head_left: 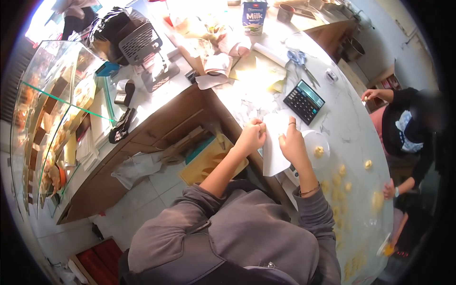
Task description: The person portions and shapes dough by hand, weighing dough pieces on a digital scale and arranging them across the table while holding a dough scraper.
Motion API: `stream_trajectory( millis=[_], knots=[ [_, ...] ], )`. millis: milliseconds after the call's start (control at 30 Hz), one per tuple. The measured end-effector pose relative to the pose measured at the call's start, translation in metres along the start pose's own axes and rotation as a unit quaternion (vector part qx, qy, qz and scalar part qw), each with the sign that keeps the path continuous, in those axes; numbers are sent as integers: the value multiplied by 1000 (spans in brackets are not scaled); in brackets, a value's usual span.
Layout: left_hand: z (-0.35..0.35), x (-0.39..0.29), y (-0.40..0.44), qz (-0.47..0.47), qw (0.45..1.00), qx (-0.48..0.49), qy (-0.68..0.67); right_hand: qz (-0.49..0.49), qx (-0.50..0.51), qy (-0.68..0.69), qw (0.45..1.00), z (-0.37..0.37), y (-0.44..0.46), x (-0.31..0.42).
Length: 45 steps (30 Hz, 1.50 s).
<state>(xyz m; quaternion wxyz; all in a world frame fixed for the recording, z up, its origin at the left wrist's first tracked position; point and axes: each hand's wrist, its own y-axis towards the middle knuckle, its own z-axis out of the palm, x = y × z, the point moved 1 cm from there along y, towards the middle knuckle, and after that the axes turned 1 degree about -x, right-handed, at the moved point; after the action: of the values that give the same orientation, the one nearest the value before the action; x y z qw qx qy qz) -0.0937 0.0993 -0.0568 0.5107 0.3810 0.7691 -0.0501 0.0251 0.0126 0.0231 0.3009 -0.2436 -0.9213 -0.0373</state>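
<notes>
One pale, marbled worktop (pixel 342 111) curves through the scene; one glass case (pixel 69 101) stands at the left, holding baked goods too crowded to count; one co-worker (pixel 406 126) in a dark top is across the worktop, one hand (pixel 389 190) at its edge; one yellow tray (pixel 190 175) sits low beside the drawers, its contents unclear.

One white sheet of paper (pixel 275 149) is held up between two hands, over the near edge of the worktop; the left hand (pixel 254 134) has its grip nearly closed, fingers curled in on the paper's left edge; the right hand (pixel 293 145) pinches the opposite edge, its grip narrow; that hand and the paper hide part of the worktop beneath.

One milk carton (pixel 254 18) stands at the far side, its inside hidden; one calculator (pixel 304 101) lies just beyond the paper; one white plate (pixel 311 140), beside the right hand, carries one dough lump (pixel 318 151); one pair of scissors (pixel 304 65) lies past the calculator; more small yellow lumps (pixel 342 170) dot the worktop at the right, several too blurred to count.
</notes>
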Motion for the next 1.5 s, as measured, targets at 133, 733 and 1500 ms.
stream_trajectory(
  millis=[133, 733, 1500],
  knots=[
    [2, 9, 4, -2, 1000, -1, 19, 55, 30, -80, 995, 2, 1, 15],
    [-29, -44, 5, -221, 932, 78, -276, -59, -294, 223, 927, -140, -19, -46],
    [95, -93, 49, 217, 963, 150, -48, 258, -504, 313, 762, -156, -280, -127]
  ],
)
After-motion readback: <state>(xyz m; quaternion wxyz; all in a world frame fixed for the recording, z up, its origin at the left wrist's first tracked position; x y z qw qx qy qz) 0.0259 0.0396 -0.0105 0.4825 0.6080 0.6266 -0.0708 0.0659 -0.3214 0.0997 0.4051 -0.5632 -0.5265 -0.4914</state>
